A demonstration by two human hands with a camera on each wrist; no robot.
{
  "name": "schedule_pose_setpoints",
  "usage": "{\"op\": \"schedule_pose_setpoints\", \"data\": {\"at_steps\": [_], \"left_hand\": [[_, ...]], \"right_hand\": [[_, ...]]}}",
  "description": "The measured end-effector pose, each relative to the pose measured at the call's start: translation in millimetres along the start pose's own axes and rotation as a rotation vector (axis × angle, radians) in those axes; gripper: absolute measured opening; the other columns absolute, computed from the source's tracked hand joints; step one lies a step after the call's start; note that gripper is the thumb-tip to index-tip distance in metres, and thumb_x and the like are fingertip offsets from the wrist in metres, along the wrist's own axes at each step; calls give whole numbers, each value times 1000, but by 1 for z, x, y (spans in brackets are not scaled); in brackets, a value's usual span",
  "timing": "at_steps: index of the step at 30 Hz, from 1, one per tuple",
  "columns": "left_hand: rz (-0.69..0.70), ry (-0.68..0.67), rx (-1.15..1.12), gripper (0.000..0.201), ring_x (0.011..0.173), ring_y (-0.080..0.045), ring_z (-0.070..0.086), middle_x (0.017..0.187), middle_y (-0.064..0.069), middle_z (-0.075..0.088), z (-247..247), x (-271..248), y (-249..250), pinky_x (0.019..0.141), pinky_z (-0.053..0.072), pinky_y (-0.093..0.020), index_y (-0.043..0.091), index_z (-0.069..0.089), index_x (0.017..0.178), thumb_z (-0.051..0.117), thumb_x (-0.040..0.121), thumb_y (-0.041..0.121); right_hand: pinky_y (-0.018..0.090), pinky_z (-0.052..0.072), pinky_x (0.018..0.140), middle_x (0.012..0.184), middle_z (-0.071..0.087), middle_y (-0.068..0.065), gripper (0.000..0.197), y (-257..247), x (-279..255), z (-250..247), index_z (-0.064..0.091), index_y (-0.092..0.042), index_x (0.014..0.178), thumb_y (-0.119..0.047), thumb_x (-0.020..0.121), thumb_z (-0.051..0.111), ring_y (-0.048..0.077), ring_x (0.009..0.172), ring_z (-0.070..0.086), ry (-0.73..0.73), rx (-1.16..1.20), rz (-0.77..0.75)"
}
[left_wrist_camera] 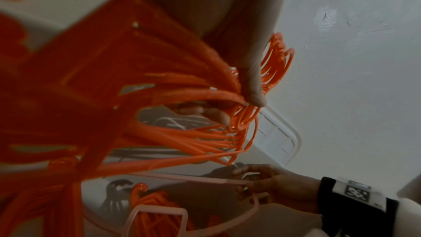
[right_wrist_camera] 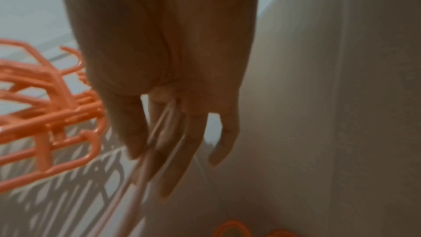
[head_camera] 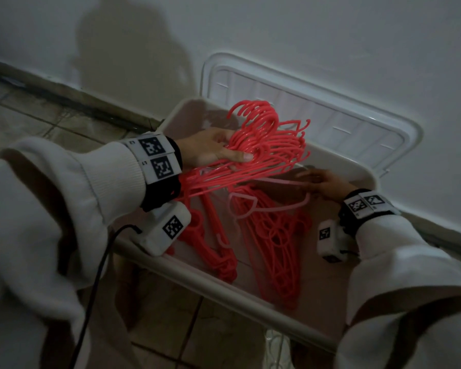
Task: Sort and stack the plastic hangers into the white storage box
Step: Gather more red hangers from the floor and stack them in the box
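Your left hand (head_camera: 210, 150) grips a fanned bundle of red hangers (head_camera: 266, 153) above the white storage box (head_camera: 224, 286); your right hand (head_camera: 328, 183) pinches a pale pink hanger (head_camera: 250, 206) inside it.

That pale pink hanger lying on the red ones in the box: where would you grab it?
Probably by its long straight bar, coming from the right. The pale pink hanger lies across the red stack with that bar free toward the right hand, whose fingers already pinch it there; its hook end is more entangled.
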State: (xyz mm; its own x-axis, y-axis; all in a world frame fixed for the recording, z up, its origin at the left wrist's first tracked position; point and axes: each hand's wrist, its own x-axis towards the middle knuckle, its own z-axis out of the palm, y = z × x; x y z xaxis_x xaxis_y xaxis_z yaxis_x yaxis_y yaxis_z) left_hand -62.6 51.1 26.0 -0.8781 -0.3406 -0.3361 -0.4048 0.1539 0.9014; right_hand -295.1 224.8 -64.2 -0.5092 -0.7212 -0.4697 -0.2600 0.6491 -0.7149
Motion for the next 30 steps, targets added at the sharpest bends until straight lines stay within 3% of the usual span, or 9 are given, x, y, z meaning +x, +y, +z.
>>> {"op": "schedule_pose_setpoints", "data": {"at_steps": [3,6,10,15,17,19,22,25,30], "left_hand": [[7,-3,11,34,86,-19,65,106,-19,68,1,0,0,84,53,-23,4,64,113,65,84,21],[9,-11,12,35,83,-17,65,100,-14,70,1,0,0,81,53,-21,4,63,114,65,84,21],[21,-9,24,33,88,-17,64,105,-13,69,1,1,0,80,53,-18,6,64,114,65,84,20],[29,4,-34,24,67,1,63,80,4,69,1,1,-2,67,52,-12,7,64,108,64,85,13],[24,7,-18,28,78,-7,65,92,-5,71,-1,1,-3,74,54,-14,5,65,110,65,84,16],[19,8,-12,31,86,-15,64,103,-12,69,-2,0,-3,78,53,-15,6,65,113,66,84,18],[30,-5,10,27,78,-7,65,95,-5,69,-3,-1,-1,72,52,-10,8,65,110,64,85,18],[41,-4,41,27,81,-9,67,94,-4,70,-4,-3,-1,79,52,-16,9,66,108,65,85,21],[25,-6,33,34,94,-22,66,109,-17,68,-7,-3,-7,94,50,-30,1,64,110,66,83,22]], "right_hand": [[4,45,55,89,66,8,41,6,4,-2,47,11,123,17,83,51,-10,60,61,66,26,-25],[16,45,75,117,57,17,39,16,11,-3,54,7,117,8,80,62,19,105,59,133,-77,-40],[40,42,100,120,59,20,44,16,10,4,52,-2,125,-3,83,63,29,113,55,130,-321,1],[39,42,94,122,59,15,42,-14,-7,19,55,-13,123,-20,82,59,31,114,54,292,-770,-149],[29,41,88,116,62,14,33,-36,-18,33,60,-12,114,-20,82,60,29,109,57,173,-831,-269],[19,37,84,113,64,15,29,-53,-25,57,64,-6,112,-15,85,61,26,107,58,-206,-857,-283],[24,41,85,112,66,14,25,-53,-29,109,67,-4,110,-11,87,61,26,103,60,-684,-971,-153],[25,46,80,108,63,7,20,-39,-40,143,65,-12,105,-14,86,61,19,89,59,-695,-1029,-63],[40,34,107,141,44,8,45,-10,-45,157,44,-18,136,-31,93,50,27,129,43,-625,-1148,-130]]}}
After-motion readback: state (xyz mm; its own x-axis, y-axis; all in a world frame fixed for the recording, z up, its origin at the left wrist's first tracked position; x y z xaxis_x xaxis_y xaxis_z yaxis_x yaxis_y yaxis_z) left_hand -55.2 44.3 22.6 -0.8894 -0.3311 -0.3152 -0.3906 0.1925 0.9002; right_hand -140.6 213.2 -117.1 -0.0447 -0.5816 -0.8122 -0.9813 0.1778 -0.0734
